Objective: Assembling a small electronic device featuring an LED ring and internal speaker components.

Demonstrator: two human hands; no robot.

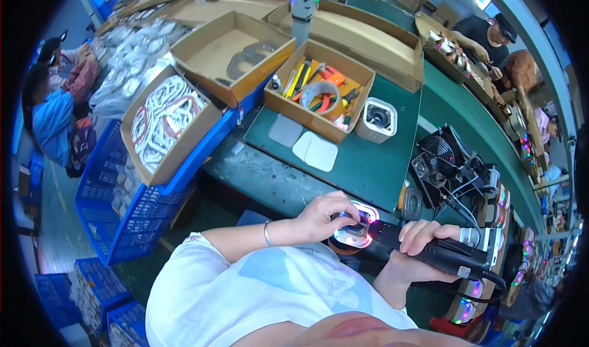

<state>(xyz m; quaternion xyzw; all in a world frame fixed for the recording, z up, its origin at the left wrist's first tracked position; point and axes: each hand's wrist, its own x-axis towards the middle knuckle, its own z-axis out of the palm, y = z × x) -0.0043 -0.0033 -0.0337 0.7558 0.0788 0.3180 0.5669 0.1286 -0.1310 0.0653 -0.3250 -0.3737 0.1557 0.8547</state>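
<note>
A white-rimmed housing (pixel 376 213) with glowing pink and white lights is at the table's near edge, close to my body. My left hand (pixel 328 217) reaches into it, finger and thumb pinched together over its dark inside. Whatever lies between those fingertips is too small to make out. My right hand (pixel 423 242) is wrapped around a black corded electric screwdriver (pixel 451 256). The tool lies nearly level, its narrow end pointing left at the lit housing, close to my left fingertips. The exact contact point is hidden.
Beyond are a white square housing (pixel 377 121), flat white plates (pixel 316 150) and a cardboard box of tools (pixel 334 129). A black fan unit (pixel 438 154) with cables stands to the right. Blue crates (pixel 116 206) and a box of white cables (pixel 161 126) are left. Other people work farther off.
</note>
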